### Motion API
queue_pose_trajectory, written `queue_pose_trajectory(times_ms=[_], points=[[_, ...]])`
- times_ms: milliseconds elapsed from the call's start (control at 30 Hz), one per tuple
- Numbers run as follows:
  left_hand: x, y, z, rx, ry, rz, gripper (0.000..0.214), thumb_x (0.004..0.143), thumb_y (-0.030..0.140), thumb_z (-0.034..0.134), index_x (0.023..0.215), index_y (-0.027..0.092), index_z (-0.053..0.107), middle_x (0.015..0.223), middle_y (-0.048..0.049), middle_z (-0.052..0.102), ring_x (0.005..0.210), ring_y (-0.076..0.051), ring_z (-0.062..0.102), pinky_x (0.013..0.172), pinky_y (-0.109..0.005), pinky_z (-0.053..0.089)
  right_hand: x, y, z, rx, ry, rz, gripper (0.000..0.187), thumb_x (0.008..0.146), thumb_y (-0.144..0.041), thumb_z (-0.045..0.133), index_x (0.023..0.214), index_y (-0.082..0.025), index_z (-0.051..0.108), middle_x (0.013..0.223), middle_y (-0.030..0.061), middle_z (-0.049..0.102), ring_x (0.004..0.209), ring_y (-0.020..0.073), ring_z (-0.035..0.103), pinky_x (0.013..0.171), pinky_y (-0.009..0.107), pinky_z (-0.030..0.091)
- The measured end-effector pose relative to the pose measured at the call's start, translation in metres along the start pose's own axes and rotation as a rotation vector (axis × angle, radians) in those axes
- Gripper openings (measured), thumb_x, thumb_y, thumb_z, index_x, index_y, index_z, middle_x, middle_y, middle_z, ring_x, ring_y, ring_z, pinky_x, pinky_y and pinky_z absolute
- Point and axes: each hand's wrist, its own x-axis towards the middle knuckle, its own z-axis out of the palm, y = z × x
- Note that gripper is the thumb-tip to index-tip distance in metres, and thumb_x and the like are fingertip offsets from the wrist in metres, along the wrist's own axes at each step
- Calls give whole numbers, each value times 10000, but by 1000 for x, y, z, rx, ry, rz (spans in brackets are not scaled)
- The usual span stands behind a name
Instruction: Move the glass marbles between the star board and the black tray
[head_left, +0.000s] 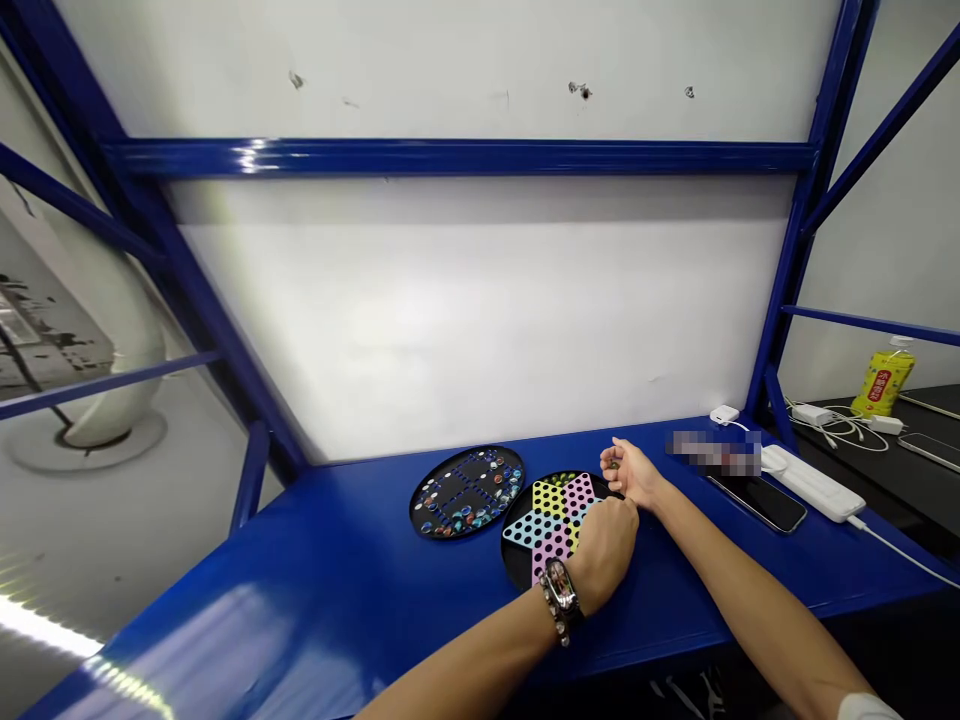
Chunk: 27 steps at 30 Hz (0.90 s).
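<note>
Black, round base (513,567), with a star-patterned board (553,527) in pink, pale blue and yellow: set on the blue counter (330,560), partly covered by the left hand (604,552).

Greenish marbles (568,479), small cluster: grouped along the board's far side; whether each was seated in a hole could not be told.

Visible holes, pink and pale-blue fields: dark, with no marble made out.

Black round tray (454,489), just beside the base, on its left: strewn with loose marbles (471,518), mixed colours, some clear or pale.

Right hand (630,474), at the board's far right: fingers curled inward, small greenish pieces (614,464) apparently cupped in them.

Left hand, wrist fitted with a dark watch (561,585): back turned to the camera, fingertips hidden near the right hand; whether anything was pinched could not be told.

Progress, as judged: an early stage. Only one small group was found placed on the board; most of the pieces were left in the tray or the hand.
</note>
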Motion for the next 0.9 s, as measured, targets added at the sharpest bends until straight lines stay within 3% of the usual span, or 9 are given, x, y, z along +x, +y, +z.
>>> queue_pose_trajectory(times_ms=[200, 533, 900], points=[[1, -9, -1, -51, -26, 13, 212, 898, 67, 453, 996, 109, 636, 842, -103, 692, 773, -209, 686, 617, -264, 487, 1, 0, -2, -20, -21, 22, 349, 924, -449, 488, 738, -162, 557, 596, -5, 532, 426, 64, 390, 389, 169, 212], [-5, -7, -17, -18, -59, 77, 249, 875, 11, 454, 851, 113, 680, 804, -97, 696, 729, -200, 676, 582, -261, 467, -3, 0, 2, -46, -44, 12, 350, 920, -447, 496, 730, -161, 562, 607, -1, 546, 442, 72, 417, 404, 180, 223], [4, -12, -5, -21, -44, 86, 186, 891, 98, 513, 832, 117, 688, 761, -109, 690, 744, -221, 683, 588, -281, 461, -5, -1, 3, -47, -38, 14, 365, 947, -429, 443, 733, -156, 560, 602, 2, 538, 431, 75, 412, 395, 184, 201]])
